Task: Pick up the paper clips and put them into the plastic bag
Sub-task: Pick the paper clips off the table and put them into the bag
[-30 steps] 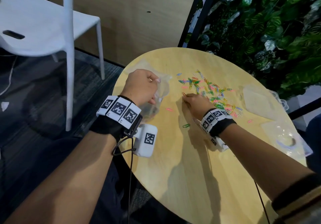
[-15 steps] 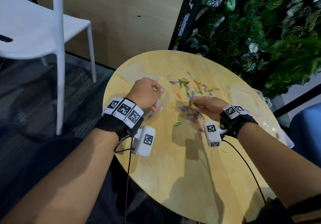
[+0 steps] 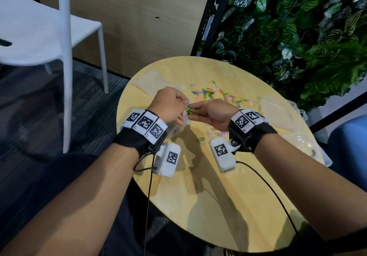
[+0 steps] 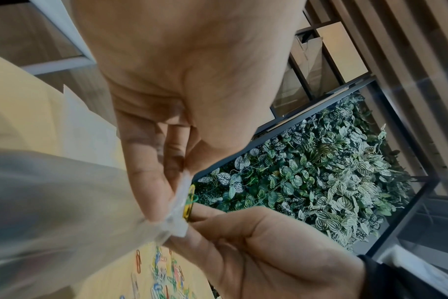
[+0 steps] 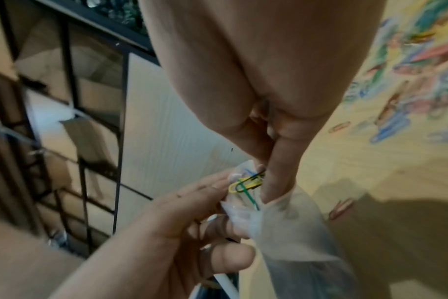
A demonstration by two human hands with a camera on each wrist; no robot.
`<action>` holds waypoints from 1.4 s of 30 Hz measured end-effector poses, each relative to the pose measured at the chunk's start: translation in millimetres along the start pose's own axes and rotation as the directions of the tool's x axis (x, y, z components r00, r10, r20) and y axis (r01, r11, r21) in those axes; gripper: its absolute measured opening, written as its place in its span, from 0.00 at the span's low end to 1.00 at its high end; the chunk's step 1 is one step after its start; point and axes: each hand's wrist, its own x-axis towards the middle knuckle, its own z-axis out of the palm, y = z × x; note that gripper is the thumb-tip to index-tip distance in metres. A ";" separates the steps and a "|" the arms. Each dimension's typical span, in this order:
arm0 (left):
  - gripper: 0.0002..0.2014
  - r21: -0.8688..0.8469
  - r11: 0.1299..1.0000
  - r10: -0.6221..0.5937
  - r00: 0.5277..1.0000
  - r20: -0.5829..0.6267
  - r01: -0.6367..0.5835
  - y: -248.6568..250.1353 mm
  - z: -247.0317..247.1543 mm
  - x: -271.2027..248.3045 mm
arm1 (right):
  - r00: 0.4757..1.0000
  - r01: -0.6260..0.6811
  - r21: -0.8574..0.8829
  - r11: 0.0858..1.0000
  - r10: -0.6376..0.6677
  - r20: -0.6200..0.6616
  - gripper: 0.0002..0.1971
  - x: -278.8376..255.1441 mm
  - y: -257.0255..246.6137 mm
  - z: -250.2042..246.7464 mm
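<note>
**Clips meet the bag's mouth**

At the upper left of the head view stands a white chair (image 3: 49, 33) on dark carpet. Toward the centre, the left hand (image 3: 168, 109) has its fingers curled, pinching the rim of the clear plastic bag (image 3: 177, 129), which hangs below the hand above the round wooden table (image 3: 198, 196). Just right of it, the right hand (image 3: 213, 111) pinches a small bunch of yellow and green paper clips (image 3: 190, 111) between thumb and fingertips, right at the bag's opening. In the right wrist view the clips (image 5: 246, 185) touch the bag's rim. Above the hands in the frame, loose coloured clips (image 3: 218, 94) lie scattered on the table, with a few more under the right wrist. At the right edge lie other clear bags (image 3: 276, 112), and leafy plants (image 3: 297, 37) fill the upper right.
</note>
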 end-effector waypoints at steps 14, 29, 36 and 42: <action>0.11 0.003 0.999 0.040 0.996 -0.086 -0.040 -7.4 -26.1 -0.3 | 0.849 0.360 -0.537 0.763 -0.506 -0.149 0.07 23.9 3.9 -6.7; 0.13 0.052 0.999 0.013 0.996 -0.085 -0.008 -2.2 -17.6 4.4 | 0.948 0.156 -0.922 -0.354 -0.207 0.240 0.29 26.0 101.7 -93.3; 0.12 0.075 0.997 0.006 0.997 -0.076 0.000 -0.7 -13.7 3.5 | 0.894 0.177 -0.958 -0.226 -0.370 0.252 0.19 31.4 90.4 -117.2; 0.10 0.091 0.996 -0.002 0.998 -0.060 0.007 0.3 -7.3 5.7 | 0.876 0.070 -0.992 0.105 -0.481 0.011 0.11 22.6 75.3 -121.7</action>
